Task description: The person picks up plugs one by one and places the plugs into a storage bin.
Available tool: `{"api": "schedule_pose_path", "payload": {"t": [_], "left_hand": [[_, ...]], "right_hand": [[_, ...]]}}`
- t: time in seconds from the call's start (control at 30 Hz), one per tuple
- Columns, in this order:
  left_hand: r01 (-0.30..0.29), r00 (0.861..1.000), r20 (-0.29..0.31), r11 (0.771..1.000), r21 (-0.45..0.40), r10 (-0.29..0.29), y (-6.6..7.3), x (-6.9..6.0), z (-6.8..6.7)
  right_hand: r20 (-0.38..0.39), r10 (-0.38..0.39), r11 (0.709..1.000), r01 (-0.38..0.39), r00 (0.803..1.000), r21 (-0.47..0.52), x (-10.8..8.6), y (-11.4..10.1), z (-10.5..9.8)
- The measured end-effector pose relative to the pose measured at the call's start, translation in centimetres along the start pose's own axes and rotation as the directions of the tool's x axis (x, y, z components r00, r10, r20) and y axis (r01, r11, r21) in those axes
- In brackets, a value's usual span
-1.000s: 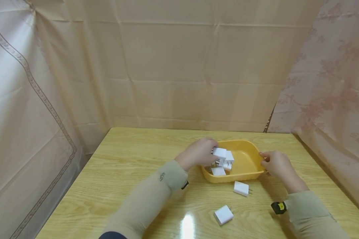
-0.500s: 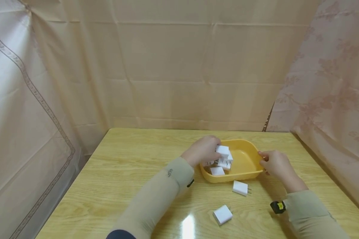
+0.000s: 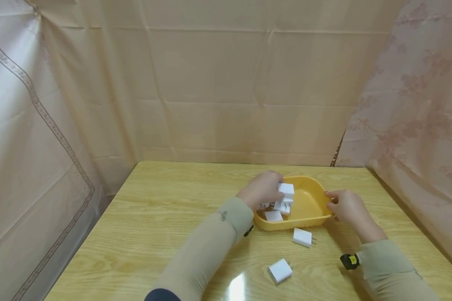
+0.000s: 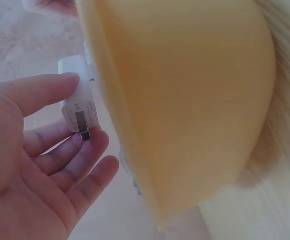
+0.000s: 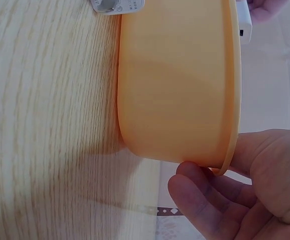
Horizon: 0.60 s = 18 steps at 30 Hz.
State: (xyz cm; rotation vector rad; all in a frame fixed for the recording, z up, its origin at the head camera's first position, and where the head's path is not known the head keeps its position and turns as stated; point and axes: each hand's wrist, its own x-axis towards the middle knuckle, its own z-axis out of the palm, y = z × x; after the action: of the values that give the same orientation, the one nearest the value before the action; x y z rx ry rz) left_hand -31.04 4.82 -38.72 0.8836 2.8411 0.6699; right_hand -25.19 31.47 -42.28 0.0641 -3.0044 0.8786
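Note:
A yellow plastic basin (image 3: 309, 200) stands on the table with several white charger plugs heaped in its left part. Over that heap my left hand (image 3: 261, 190) pinches one white charger plug (image 3: 286, 189) between thumb and fingers. In the left wrist view the held charger plug (image 4: 77, 95) shows its metal prong and printed end, beside the basin's wall (image 4: 195, 100). My right hand (image 3: 350, 209) grips the basin's right rim. The right wrist view shows that hand's thumb (image 5: 247, 150) inside the rim and its fingers under it.
Two more white charger plugs lie on the wooden table (image 3: 165, 209) in front of the basin: one charger plug (image 3: 303, 237) close to its front wall, another charger plug (image 3: 280, 271) nearer the front. Beige cloth (image 3: 211, 92) hangs behind the table, with patterned cloth at both sides.
My left hand has moved a little to the right over the basin, carrying the pinched charger plug with it. The right hand has stayed on the rim.

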Motion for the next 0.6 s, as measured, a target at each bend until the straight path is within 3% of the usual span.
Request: {"api": "schedule_pose_path", "payload": {"t": [0.6], "left_hand": [[-0.023, 1.0, 0.021, 0.995, 0.097, 0.021, 2.1, 1.3, 0.9]], "right_hand": [[0.011, 0.026, 1.0, -0.027, 1.0, 0.011, 0.0, -0.2, -0.1]]}}
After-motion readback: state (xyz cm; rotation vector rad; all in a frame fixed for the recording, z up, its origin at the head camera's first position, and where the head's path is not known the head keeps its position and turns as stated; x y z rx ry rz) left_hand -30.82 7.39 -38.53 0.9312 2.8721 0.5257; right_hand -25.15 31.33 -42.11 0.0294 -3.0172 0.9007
